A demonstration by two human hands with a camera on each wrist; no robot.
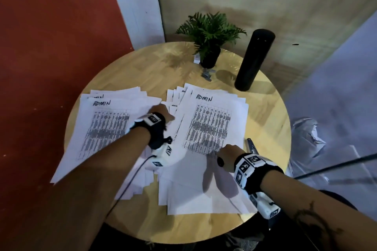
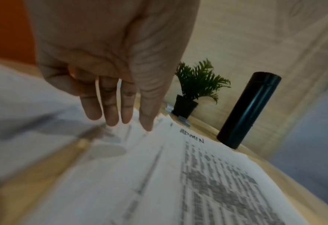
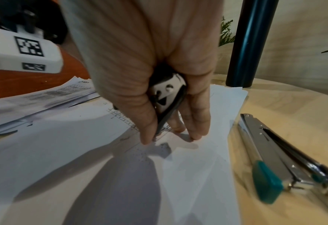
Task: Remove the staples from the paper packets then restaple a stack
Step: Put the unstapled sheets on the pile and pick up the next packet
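Step in hand: staple removal, likely between packets. Right hand (image 3: 159, 94) pinches staple remover (image 3: 166, 97), fingertips down on right paper stack (image 1: 206, 169), near edge of printed table. Left hand (image 2: 109, 73) spread, fingers straight, touching sheets between left paper stack (image 1: 98, 128) and right. Stapler (image 3: 286, 159) lies on desk (image 1: 267, 120), just right of papers. Next move: find next staple corner, bite remover under it.

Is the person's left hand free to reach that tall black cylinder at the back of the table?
Probably yes. The left hand is open and holds nothing, and only flat papers and bare table lie between it and the black cylinder.
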